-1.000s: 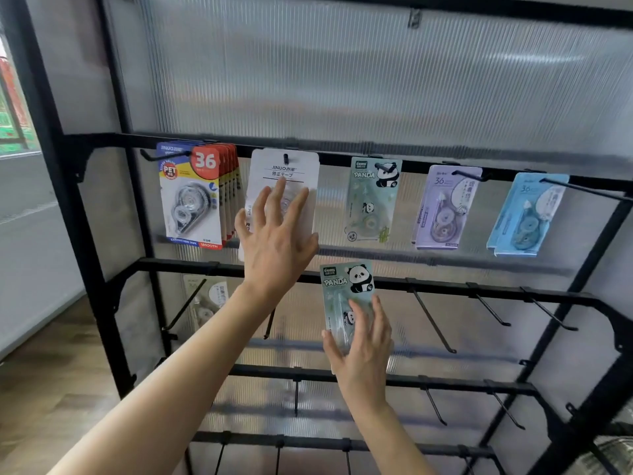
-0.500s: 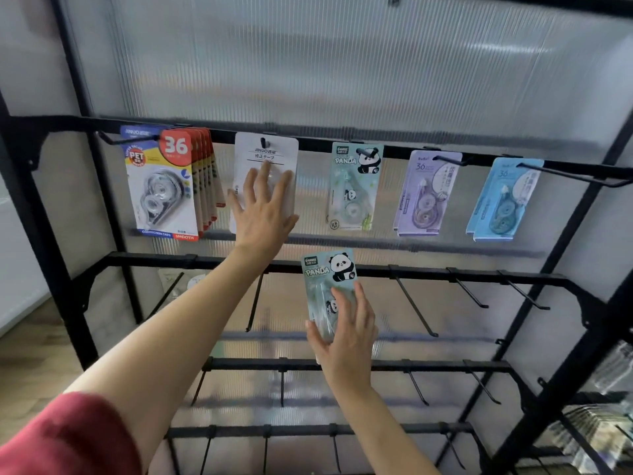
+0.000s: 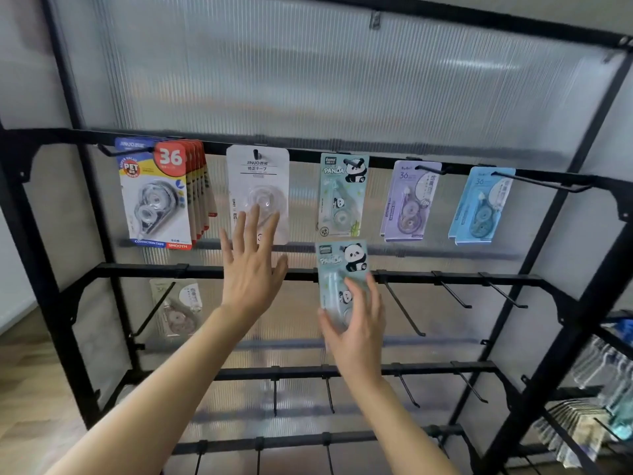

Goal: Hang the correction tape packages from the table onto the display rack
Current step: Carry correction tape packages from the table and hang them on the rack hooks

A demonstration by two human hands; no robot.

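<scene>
Right now your right hand [image 3: 358,329] grips the lower half of the pale green panda-printed correction tape card [image 3: 340,265], upright at 6 o'clock from its hung twin [image 3: 342,193] on the black metal rack [image 3: 137,270]. At 9 o'clock, your left hand [image 3: 250,272], fingers spread straight, overlaps the white blister card [image 3: 257,180].

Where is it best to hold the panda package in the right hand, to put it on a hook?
Its lower half, coming from below, probably, as the right hand grips the panda package now. The card stands upright, and the hanging panda package takes its hook near the top edge, so that end should stay free.
</scene>
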